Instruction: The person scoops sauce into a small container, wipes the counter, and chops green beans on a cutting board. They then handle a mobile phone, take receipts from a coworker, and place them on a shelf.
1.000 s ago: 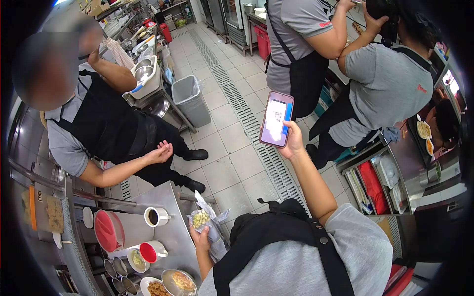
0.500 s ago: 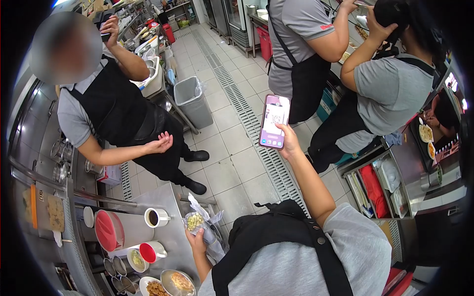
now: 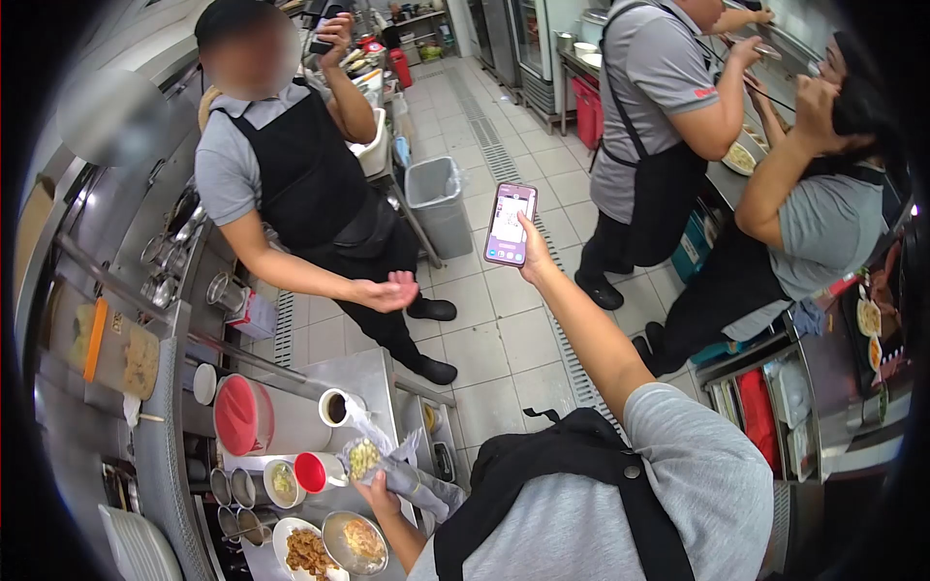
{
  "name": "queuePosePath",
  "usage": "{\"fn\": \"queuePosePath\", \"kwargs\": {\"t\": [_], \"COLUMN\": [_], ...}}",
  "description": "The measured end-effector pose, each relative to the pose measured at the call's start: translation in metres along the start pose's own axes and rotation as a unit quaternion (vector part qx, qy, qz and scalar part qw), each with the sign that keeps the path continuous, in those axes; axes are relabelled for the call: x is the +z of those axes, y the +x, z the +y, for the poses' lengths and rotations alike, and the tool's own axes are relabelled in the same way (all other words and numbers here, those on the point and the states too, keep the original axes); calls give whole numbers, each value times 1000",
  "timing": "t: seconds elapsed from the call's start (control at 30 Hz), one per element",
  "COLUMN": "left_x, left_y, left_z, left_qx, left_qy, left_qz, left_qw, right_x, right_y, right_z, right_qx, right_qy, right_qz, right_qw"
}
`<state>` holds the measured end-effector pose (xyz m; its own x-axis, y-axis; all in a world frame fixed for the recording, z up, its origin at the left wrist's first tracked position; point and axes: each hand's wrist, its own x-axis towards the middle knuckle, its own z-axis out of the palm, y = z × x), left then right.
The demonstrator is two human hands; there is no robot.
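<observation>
My right hand (image 3: pixel 535 256) is closed round a phone (image 3: pixel 509 230), whose lit screen shows a QR-like code. The thumb rests along the screen's right side. Lower down, my left hand (image 3: pixel 381 496) grips a clear plastic bag (image 3: pixel 365 459) of small pale yellow-green pieces, held by the counter's edge. Close to the bag stand a white mug of dark liquid (image 3: pixel 336 408) and a white mug with a red inside (image 3: pixel 312 473). Below that hand are a metal bowl of orange and pale food (image 3: pixel 355 542) and a plate of brown pieces (image 3: pixel 308 550).
A co-worker (image 3: pixel 291 165) faces me at the left, one palm extended and a device raised in the other hand. Two more people (image 3: pixel 649 126) stand at the right counter. A grey bin (image 3: pixel 438 205) stands on the tiled floor. A red-lidded tub (image 3: pixel 242 414) sits on the counter.
The view has shifted, so the people and counter appear farther right. My left hand and the bag are now nearer the mugs. The phone stays raised in my right hand.
</observation>
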<state>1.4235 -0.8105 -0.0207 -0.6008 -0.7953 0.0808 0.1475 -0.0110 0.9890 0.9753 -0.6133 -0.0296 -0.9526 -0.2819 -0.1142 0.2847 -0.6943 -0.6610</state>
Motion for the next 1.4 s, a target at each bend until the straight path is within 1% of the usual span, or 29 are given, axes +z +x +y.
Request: {"fn": "queuePosePath", "kwargs": {"t": [0.03, 0.1, 0.13, 0.2, 0.3, 0.33, 0.47, 0.53, 0.67, 0.73, 0.77, 0.83, 0.87, 0.93, 0.97, 1.0, 1.03, 1.1, 1.17, 1.23, 1.33, 1.4], "left_x": [-5, -11, -19, -37, -53, -49, -51, -46, -36, -34, -33, -30, -28, -24, -24, -24, -25, -31, -36, -38, -37, -44], "left_y": [-6, -22, -27, -37, -48, -51, -55, -54, -52, -50, -49, -47, -47, -49, -49, -51, -52, -57, -62, -68, -76, -80], "left_z": [5, 17, 16, 12, 9, 15, 14, 14, 19, 18, 16, 14, 15, 22, 22, 22, 22, 16, 15, 18, 30, 25], "left_qx": [5, 21, 23, -4, 10, 17, 20, 25, 14, 7, 8, 16, 19, -23, -16, -15, -14, -6, -3, 9, 10, 18], "left_qy": [0, -33, -33, -74, -72, -49, -43, -63, -58, -54, -55, -30, -33, -48, -51, -47, -43, -51, -59, -72, -66, -68], "left_qz": [8, 80, 89, 121, 125, 147, 146, 163, 151, 135, 135, 120, 123, 109, 115, 116, 118, 125, 130, 138, 153, 161], "left_qw": [1000, 996, 995, 990, 990, 988, 988, 984, 987, 989, 989, 992, 992, 993, 992, 992, 992, 991, 990, 988, 986, 984], "right_x": [6, 23, 29, 40, 54, 57, 63, 64, 67, 73, 79, 90, 93, 101, 107, 112, 119, 131, 138, 143, 146, 148], "right_y": [4, -4, -7, -16, -31, -35, -49, -53, -60, -65, -68, -71, -67, -58, -52, -45, -43, -43, -40, -38, -36, -35], "right_z": [8, 14, 16, 22, 21, 20, 12, 9, 4, 2, 0, -3, -1, 5, 11, 14, 15, 17, 21, 28, 34, 38], "right_qx": [-7, -8, -9, -21, -23, -20, -22, -27, -35, -20, -22, 41, 54, 59, 63, 42, 44, 34, 38, 23, 31, 33], "right_qy": [-8, -20, -22, -34, -29, -30, -25, -21, -39, 0, 0, 156, 174, 186, 198, 161, 162, 164, 144, 161, 196, 214], "right_qz": [7, 5, -3, -12, -15, -31, -57, -65, -74, -107, -109, -183, -185, -192, -194, -207, -217, -201, -221, -193, -208, -215], "right_qw": [1000, 1000, 1000, 999, 999, 999, 998, 997, 996, 994, 994, 970, 966, 962, 959, 964, 962, 965, 964, 968, 958, 952]}}
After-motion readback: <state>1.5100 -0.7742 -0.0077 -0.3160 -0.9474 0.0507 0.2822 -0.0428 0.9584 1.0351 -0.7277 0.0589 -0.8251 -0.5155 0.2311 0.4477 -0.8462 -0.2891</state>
